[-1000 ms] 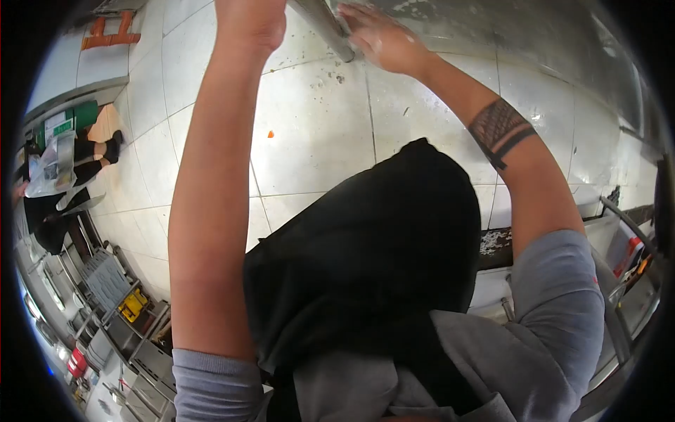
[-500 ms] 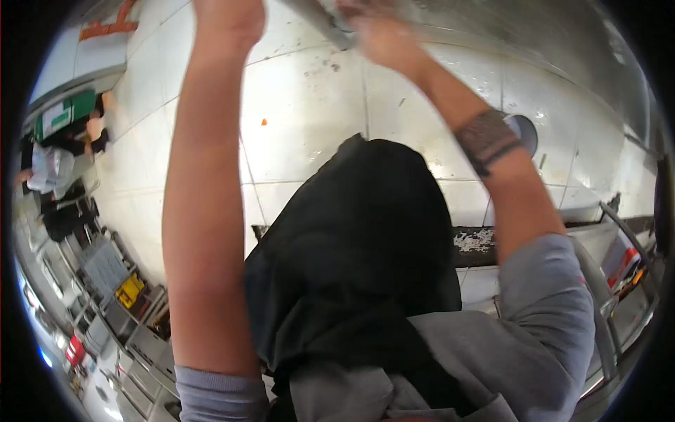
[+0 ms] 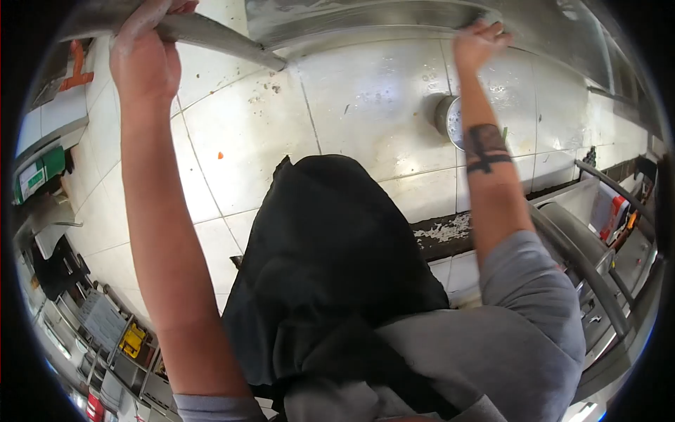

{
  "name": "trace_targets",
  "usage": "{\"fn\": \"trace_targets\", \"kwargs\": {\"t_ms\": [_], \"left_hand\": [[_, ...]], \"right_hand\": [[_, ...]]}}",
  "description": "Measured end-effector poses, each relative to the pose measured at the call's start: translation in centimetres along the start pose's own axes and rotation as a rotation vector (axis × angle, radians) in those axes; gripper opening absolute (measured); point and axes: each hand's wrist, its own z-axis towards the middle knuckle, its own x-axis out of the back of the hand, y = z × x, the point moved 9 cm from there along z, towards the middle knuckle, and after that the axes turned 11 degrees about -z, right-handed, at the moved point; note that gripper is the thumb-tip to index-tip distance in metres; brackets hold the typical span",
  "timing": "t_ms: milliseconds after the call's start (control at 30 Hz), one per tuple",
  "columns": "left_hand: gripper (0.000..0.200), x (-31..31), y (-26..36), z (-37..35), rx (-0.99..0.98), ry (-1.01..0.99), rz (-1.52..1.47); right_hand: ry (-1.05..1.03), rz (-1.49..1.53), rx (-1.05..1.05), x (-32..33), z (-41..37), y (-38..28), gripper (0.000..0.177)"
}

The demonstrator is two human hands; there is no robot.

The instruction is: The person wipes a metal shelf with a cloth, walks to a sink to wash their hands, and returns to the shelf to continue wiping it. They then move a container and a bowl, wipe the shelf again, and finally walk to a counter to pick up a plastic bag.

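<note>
My left hand (image 3: 149,60) is wrapped round a grey metal tube (image 3: 218,42) that slants across the top left; the far ends of its fingers are hidden. My right hand (image 3: 481,46) is at the top right, at the lower edge of a wet stainless steel panel (image 3: 365,28). Its fingers are bent and slightly blurred; something dark shows beyond them, and I cannot make out what they hold. Below that hand, partly behind the right forearm, a round metal container (image 3: 444,119) stands on the white tiled floor (image 3: 365,91).
A black apron (image 3: 330,239) covers my front. Metal rails (image 3: 583,260) stand on the right by a dark worn strip (image 3: 446,235). Shelving with a yellow item (image 3: 132,340) is at lower left. A small orange scrap (image 3: 220,155) lies on the tiles.
The view has shifted to the right. My left hand has come into sight on the metal tube. My right hand has moved away from the tube to the panel's edge, and more of the container shows.
</note>
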Motion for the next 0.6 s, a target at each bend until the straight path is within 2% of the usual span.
{"fn": "trace_targets", "kwargs": {"t_ms": [33, 67, 100, 167, 233, 300, 400, 467, 533, 567, 600], "left_hand": [[0.024, -0.3, 0.1, -0.4, 0.028, 0.028, 0.041], [0.023, -0.6, -0.2, -0.8, 0.061, 0.052, 0.076], [0.020, -0.5, -0.3, -0.7, 0.060, -0.019, 0.037], [0.018, 0.6, -0.3, -0.2, 0.060, 0.004, 0.037], [0.014, -0.4, 0.2, -0.3, 0.081, -0.004, 0.067], [0.012, -0.8, 0.6, 0.0, 0.084, -0.034, 0.101], [0.011, -1.8, 0.3, -0.4, 0.072, -0.012, 0.146], [0.009, -2.1, 0.5, -0.9, 0.034, 0.050, 0.081], [0.009, -1.0, 0.2, -0.7, 0.023, 0.037, 0.082], [0.009, -1.0, 0.1, -0.6, 0.027, 0.033, 0.074], [0.009, -1.2, -0.1, -0.6, 0.032, 0.028, 0.063]], "right_hand": [[0.128, 0.289, -0.086, -3.8, -3.4, -0.5, 0.059], [-0.097, 0.167, -0.183, -0.8, -4.7, -5.8, 0.062], [-0.293, 0.149, -0.209, 2.3, -6.3, -11.1, 0.064], [-0.525, 0.282, -0.280, 8.1, -9.2, -19.5, 0.069], [-0.707, 0.444, -0.389, 11.8, -11.2, -24.7, 0.075], [-0.755, 0.471, -0.415, 10.5, -10.1, -23.8, 0.081], [-0.706, 0.078, -0.173, -1.6, -7.3, -12.7, 0.047], [-0.696, -0.059, 0.012, -11.4, -8.0, -5.7, 0.034], [-0.683, -0.319, 0.019, -9.6, -5.2, -3.8, 0.035], [-0.699, -0.354, -0.009, -8.9, -4.6, -4.4, 0.035], [-0.732, -0.329, 0.005, -6.7, -6.3, -7.8, 0.035]]}}
